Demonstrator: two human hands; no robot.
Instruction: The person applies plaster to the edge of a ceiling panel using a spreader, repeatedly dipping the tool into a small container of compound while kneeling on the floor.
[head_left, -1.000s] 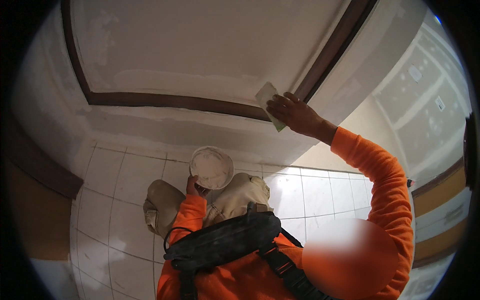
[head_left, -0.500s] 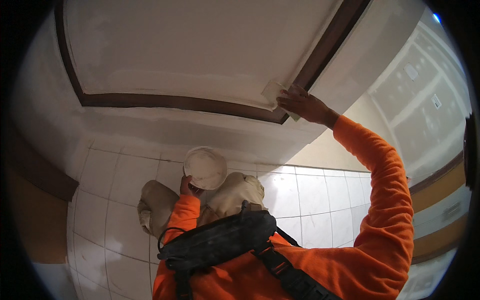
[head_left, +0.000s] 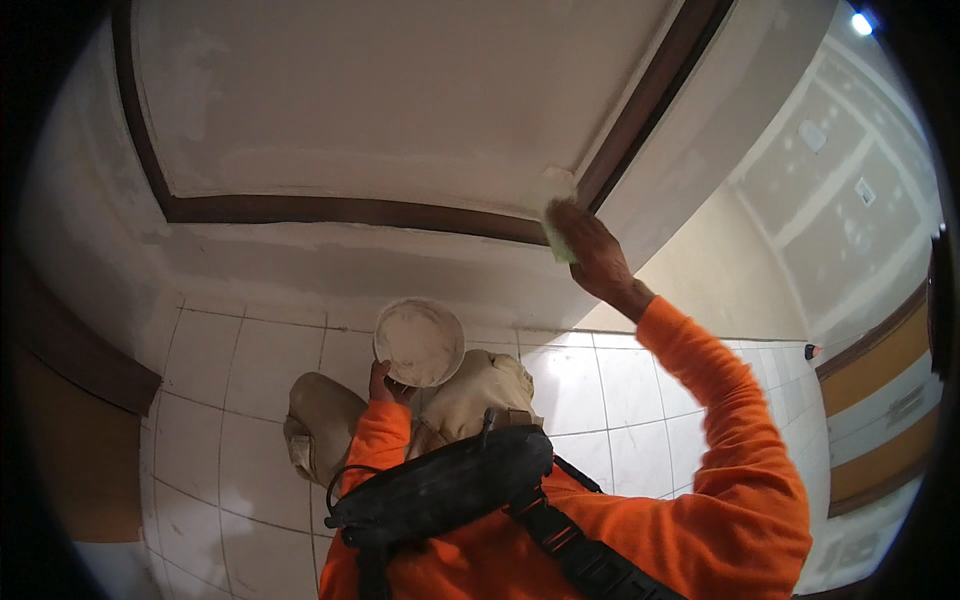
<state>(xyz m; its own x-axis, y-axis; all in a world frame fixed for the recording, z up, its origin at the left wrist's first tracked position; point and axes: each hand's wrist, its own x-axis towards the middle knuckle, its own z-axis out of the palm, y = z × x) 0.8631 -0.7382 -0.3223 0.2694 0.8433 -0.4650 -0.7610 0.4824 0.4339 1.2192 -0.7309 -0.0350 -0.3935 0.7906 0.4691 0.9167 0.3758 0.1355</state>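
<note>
My left hand (head_left: 388, 384) grips the lower left rim of a white round tub (head_left: 420, 343) with pale, plaster-like stuff inside, just beyond my knees. Up at the right, my right hand (head_left: 592, 245) is closed on a thin, pale greenish flat spreader (head_left: 560, 245), partly blurred by motion. The spreader lies over the lower right corner of a dark brown frame (head_left: 350, 210) in the wall. Whether its edge touches the wall, I cannot tell. Inside the frame is a greyish-white panel (head_left: 380, 110) with smeared patches.
White floor tiles (head_left: 265, 430) run under my bent, beige-trousered knees (head_left: 325, 410). Dark wooden trim (head_left: 75, 330) stands at the far left. On the right is another wall (head_left: 840, 170) with pale patches, and a light shines at the top right. A black bag (head_left: 440, 480) hangs across my chest.
My right hand has come down and left from the frame's corner with the spreader, now more upright. The tub in my left hand has shifted only slightly right in the picture.
</note>
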